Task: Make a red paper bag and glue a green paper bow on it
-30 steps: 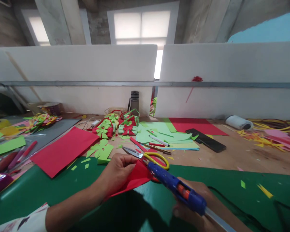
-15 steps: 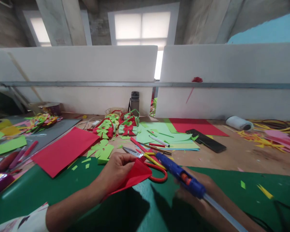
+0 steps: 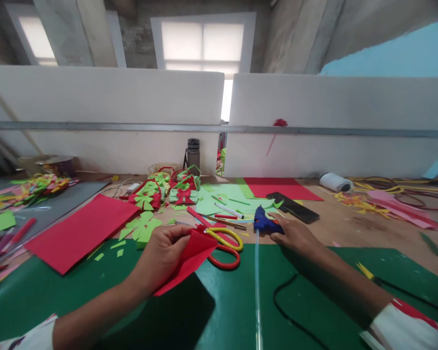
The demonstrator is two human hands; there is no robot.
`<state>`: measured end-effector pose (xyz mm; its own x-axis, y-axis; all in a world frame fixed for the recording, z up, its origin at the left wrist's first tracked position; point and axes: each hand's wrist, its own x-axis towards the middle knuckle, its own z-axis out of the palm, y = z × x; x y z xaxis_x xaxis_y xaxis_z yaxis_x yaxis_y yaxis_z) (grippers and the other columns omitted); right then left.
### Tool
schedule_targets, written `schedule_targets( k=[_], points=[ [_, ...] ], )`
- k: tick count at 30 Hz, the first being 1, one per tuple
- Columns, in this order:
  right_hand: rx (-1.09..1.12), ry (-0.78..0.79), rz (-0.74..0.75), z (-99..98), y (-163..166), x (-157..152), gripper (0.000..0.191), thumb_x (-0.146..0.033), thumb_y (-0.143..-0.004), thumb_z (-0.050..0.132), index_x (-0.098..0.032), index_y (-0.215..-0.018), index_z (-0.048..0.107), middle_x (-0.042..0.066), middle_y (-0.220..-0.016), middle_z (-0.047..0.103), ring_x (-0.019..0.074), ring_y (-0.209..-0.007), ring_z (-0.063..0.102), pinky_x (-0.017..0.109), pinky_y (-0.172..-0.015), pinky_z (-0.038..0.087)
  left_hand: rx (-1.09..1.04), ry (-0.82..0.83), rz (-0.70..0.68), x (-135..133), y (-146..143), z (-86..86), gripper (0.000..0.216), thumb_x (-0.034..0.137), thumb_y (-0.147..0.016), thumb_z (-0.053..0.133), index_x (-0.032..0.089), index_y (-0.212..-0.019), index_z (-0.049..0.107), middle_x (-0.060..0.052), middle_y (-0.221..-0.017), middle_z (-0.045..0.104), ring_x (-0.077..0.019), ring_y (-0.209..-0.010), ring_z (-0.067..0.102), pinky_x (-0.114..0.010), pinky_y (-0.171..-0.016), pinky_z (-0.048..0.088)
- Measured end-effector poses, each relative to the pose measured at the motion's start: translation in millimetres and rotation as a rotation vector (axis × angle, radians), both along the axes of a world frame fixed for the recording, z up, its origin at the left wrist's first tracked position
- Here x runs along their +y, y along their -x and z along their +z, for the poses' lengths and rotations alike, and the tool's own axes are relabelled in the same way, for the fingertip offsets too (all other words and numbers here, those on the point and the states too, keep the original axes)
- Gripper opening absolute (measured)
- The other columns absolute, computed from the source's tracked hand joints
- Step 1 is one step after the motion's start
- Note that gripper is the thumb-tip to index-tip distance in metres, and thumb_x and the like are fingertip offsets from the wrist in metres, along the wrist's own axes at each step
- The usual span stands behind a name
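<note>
White partition boards (image 3: 131, 112) back a wooden table (image 3: 350, 228) littered with coloured paper. On the green mat (image 3: 58, 296) along the near edge, the left hand (image 3: 160, 255) pinches a folded red paper (image 3: 191, 255), thumb and fingers pressed together on it, seemingly to keep the fold flat. Scissors (image 3: 224, 243) lie just beside it. At the mat's far edge, the right hand (image 3: 295, 236) closes round a blue glue gun (image 3: 263, 224), whose nozzle points away from the paper, probably for safety.

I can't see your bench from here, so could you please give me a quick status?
Left hand pinches folded red paper. Right hand grips blue glue gun, on table. Scissors right beside paper.
</note>
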<state>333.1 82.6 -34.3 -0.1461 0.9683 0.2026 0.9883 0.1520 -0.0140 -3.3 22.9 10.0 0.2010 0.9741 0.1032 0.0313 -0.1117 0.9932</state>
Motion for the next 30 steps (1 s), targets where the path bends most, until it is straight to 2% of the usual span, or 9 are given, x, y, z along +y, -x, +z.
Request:
schedule_targets(
  k=[4,7,9,10,13,16,20,24,30],
  points=[
    [-0.006,0.002,0.062,-0.1,6.8,-2.0,0.054,-0.02,-0.076,0.054,-0.012,-0.13,0.05,0.013,-0.106,0.07,0.0274,-0.094,0.064,0.032,-0.073,0.045,0.06,-0.082,0.045,-2.5,-1.8,-2.4,0.021,0.028,-0.072,0.06,0.013,-0.079,0.073,-0.004,-0.072,0.072,-0.015,-0.065,0.063,-0.019,-0.057,0.049],
    [-0.039,-0.061,0.04,13.1,21.8,-11.1,0.048,-0.013,-0.071,0.059,-0.01,-0.119,0.06,0.019,-0.11,0.067,0.036,-0.104,0.059,0.045,-0.084,0.042,0.137,-0.165,0.074,-5.6,-2.8,-2.7,0.021,0.024,-0.073,0.057,0.013,-0.079,0.074,-0.005,-0.076,0.073,-0.0161,-0.067,0.065,-0.02,-0.059,0.05],
    [-0.032,-0.11,0.054,26.7,40.9,-25.3,0.038,-0.017,-0.076,0.058,-0.013,-0.114,0.063,0.018,-0.114,0.065,0.0361,-0.107,0.056,0.05,-0.09,0.037,0.173,-0.22,0.079,-8.1,-4.1,-2.2,0.021,0.022,-0.072,0.055,0.013,-0.078,0.074,-0.005,-0.076,0.074,-0.0164,-0.067,0.066,-0.02,-0.059,0.051],
    [-0.004,-0.125,0.091,34.1,53.1,-34.7,0.034,-0.023,-0.081,0.056,-0.015,-0.113,0.063,0.015,-0.115,0.065,0.0317,-0.105,0.058,0.047,-0.09,0.039,0.185,-0.248,0.076,-9.3,-5.0,-1.9,0.022,0.02,-0.072,0.054,0.014,-0.078,0.074,-0.005,-0.075,0.074,-0.0164,-0.067,0.066,-0.02,-0.058,0.051],
    [0.39,-0.124,0.319,54.7,92.7,-65.1,0.025,-0.03,-0.087,0.053,-0.02,-0.105,0.067,0.008,-0.106,0.069,0.0226,-0.096,0.063,0.034,-0.082,0.047,0.173,-0.326,0.047,-12.8,-7.6,-2.7,0.022,0.017,-0.073,0.053,0.015,-0.078,0.075,-0.003,-0.076,0.075,-0.0159,-0.07,0.068,-0.018,-0.06,0.052],
    [0.59,-0.088,0.515,68.5,121.8,-84.8,0.018,-0.022,-0.084,0.057,-0.02,-0.096,0.07,0.004,-0.098,0.072,0.0189,-0.094,0.064,0.028,-0.082,0.047,0.168,-0.406,0.008,-15.0,-9.1,-5.9,0.023,0.013,-0.074,0.052,0.016,-0.079,0.074,-0.002,-0.075,0.075,-0.0138,-0.068,0.068,-0.016,-0.062,0.051],
    [0.751,0.037,0.519,76.1,134.0,-87.0,0.014,-0.018,-0.084,0.057,-0.02,-0.087,0.071,0.0,-0.085,0.072,0.0135,-0.079,0.064,0.023,-0.072,0.046,0.262,-0.499,-0.016,-15.9,-8.8,-10.9,0.023,0.013,-0.078,0.051,0.016,-0.08,0.074,-0.003,-0.074,0.074,-0.0133,-0.065,0.067,-0.017,-0.059,0.05],
    [0.778,0.139,0.545,77.0,135.6,-81.5,0.012,-0.015,-0.081,0.06,-0.018,-0.076,0.07,-0.002,-0.072,0.067,0.0113,-0.068,0.06,0.022,-0.064,0.043,0.305,-0.559,-0.045,-15.6,-7.9,-12.8,0.024,0.015,-0.08,0.05,0.015,-0.082,0.074,-0.003,-0.069,0.074,-0.0127,-0.058,0.065,-0.017,-0.054,0.048],
    [0.754,0.159,0.609,73.6,135.6,-79.5,0.018,-0.014,-0.085,0.053,-0.016,-0.073,0.067,0.0,-0.07,0.065,0.0117,-0.066,0.056,0.023,-0.061,0.041,0.394,-0.508,-0.097,-15.9,-6.5,-11.9,0.026,0.019,-0.084,0.049,0.015,-0.086,0.075,-0.005,-0.073,0.074,-0.0147,-0.062,0.066,-0.021,-0.059,0.049]
  ],
)
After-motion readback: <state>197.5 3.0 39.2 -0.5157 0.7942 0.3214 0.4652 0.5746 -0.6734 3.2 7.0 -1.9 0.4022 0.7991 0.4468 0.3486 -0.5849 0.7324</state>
